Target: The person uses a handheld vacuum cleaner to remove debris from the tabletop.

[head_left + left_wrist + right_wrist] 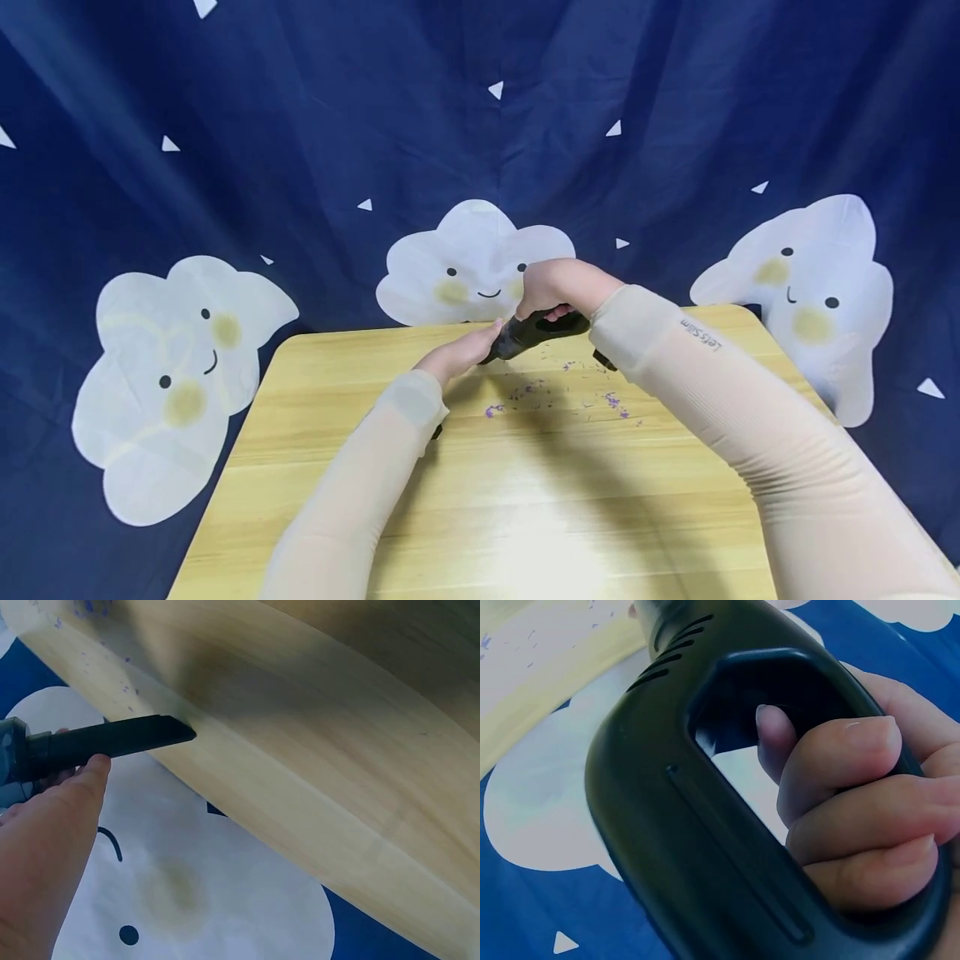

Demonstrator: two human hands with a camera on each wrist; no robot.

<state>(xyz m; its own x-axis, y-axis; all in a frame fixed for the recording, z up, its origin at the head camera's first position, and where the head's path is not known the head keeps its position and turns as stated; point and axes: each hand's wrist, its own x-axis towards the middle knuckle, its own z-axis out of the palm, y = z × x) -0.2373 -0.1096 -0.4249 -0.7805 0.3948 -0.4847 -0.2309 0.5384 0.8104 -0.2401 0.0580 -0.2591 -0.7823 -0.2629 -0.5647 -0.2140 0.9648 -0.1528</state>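
ribbed sleeve (825, 500); right grip (557, 285) curled round smooth looped handle (705, 847), left grip (467, 348) holding slant-tipped nozzle (120, 740); wood-grained tabletop (675, 500).

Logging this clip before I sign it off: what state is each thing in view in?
Table: littered toward its far side
Purple bits: scattered loose
Black handheld vacuum: held by both hands; on or off can't be told
Nozzle: over the table, contact unclear
Left grip: holding the vacuum near the nozzle
Right grip: curled around the loop handle
Curtain: hanging, creased
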